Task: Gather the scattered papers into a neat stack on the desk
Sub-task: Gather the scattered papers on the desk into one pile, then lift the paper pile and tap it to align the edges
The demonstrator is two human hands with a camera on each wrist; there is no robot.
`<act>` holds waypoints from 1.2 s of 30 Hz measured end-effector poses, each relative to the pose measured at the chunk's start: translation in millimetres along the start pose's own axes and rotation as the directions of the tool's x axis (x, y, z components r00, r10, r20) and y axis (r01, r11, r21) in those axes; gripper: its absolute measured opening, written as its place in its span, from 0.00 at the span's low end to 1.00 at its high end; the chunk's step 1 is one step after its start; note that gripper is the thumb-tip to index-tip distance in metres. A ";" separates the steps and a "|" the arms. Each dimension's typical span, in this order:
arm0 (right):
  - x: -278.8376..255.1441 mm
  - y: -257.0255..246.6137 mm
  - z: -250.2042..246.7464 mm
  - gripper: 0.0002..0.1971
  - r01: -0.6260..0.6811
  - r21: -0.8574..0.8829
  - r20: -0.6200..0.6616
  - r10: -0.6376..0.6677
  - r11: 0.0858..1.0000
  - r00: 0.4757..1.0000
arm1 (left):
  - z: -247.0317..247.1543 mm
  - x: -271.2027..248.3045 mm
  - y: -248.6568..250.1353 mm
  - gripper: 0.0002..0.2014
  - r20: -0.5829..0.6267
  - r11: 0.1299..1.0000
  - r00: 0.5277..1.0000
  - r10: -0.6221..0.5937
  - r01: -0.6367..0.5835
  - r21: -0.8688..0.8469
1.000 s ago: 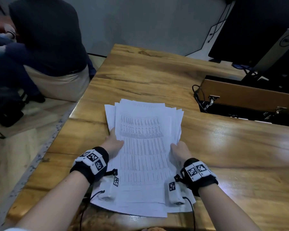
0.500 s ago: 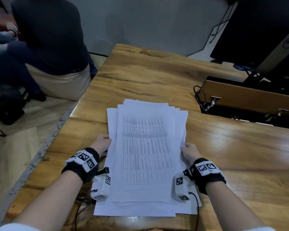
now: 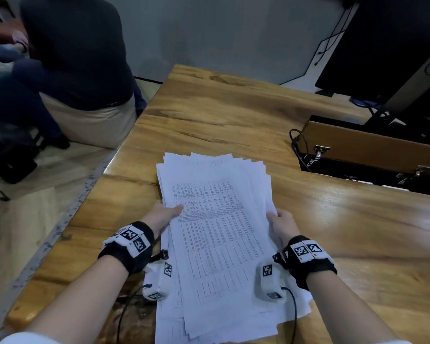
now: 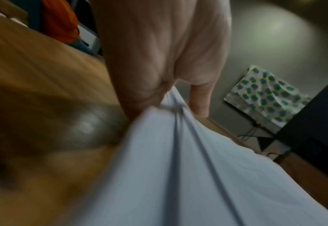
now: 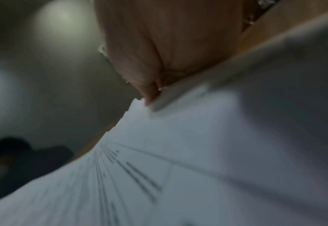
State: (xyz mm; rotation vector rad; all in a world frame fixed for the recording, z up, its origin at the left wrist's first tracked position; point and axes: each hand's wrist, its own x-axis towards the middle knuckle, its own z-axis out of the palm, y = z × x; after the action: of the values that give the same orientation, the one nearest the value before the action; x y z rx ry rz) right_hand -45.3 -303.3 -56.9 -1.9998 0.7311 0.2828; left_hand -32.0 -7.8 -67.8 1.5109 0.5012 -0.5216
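Still risky: bench (image 3: 233, 115) is slick, the papers (image 3: 216, 232) are fanned and overhang its near edge. Left hand (image 3: 160, 216) and right hand (image 3: 282, 225) pinch the sides; uneven squeeze could slide loose bottom sheets off.

My left hand (image 3: 161, 216) grips papers (image 3: 219, 234) at left edge, thumb on top sheet; my right hand (image 3: 282, 223) grips right edge. Sheets fanned, edges uneven, over wooden table (image 3: 233, 115). Monitor (image 3: 387, 45) at far right; seated person (image 3: 77, 58) at far left.
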 end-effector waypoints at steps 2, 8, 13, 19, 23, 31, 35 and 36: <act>8.7 10.9 -2.8 0.13 0.011 -0.042 -0.104 -0.016 0.999 0.994 | 5.7 -18.4 7.8 0.24 0.037 1.000 0.999 -0.021 0.020 0.016; -5.5 5.8 17.1 0.21 0.001 -0.147 -0.051 -0.009 0.989 0.999 | 35.2 -11.6 -10.4 0.42 0.090 0.997 0.995 0.037 -0.043 0.066; -14.6 6.2 -0.6 0.07 -0.046 0.136 0.088 0.034 0.990 0.996 | 34.8 -21.1 3.9 0.33 0.085 0.991 0.987 0.133 -0.135 0.022; -17.8 0.9 -13.4 0.25 -0.032 0.322 0.235 -0.048 0.946 0.971 | 6.1 -41.2 35.5 0.21 0.196 0.968 0.950 0.244 -0.226 -0.113; -29.0 -9.2 -3.3 0.21 -0.038 0.338 0.348 -0.087 0.941 0.933 | 10.0 -32.9 36.3 0.26 0.142 0.981 0.972 0.187 -0.191 0.018; -23.8 0.2 20.5 0.22 0.000 0.050 0.277 -0.014 0.999 0.961 | 25.4 -22.2 9.5 0.27 0.096 0.973 0.995 0.017 -0.038 0.226; -33.9 -12.6 17.0 0.16 0.102 0.149 0.266 -0.139 0.984 0.954 | 28.3 -22.0 15.5 0.29 0.096 0.981 0.993 0.069 -0.085 0.174; -37.5 -19.1 12.4 0.15 0.139 0.197 0.236 -0.184 0.971 0.954 | 30.0 -22.3 20.1 0.29 0.078 0.981 0.989 0.122 -0.133 0.144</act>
State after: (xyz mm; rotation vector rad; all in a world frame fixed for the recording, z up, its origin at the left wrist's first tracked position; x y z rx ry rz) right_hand -62.5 -271.5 -31.9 -1.7994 0.4119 0.3548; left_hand -37.9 -37.6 -38.2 1.6498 0.3145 -0.5180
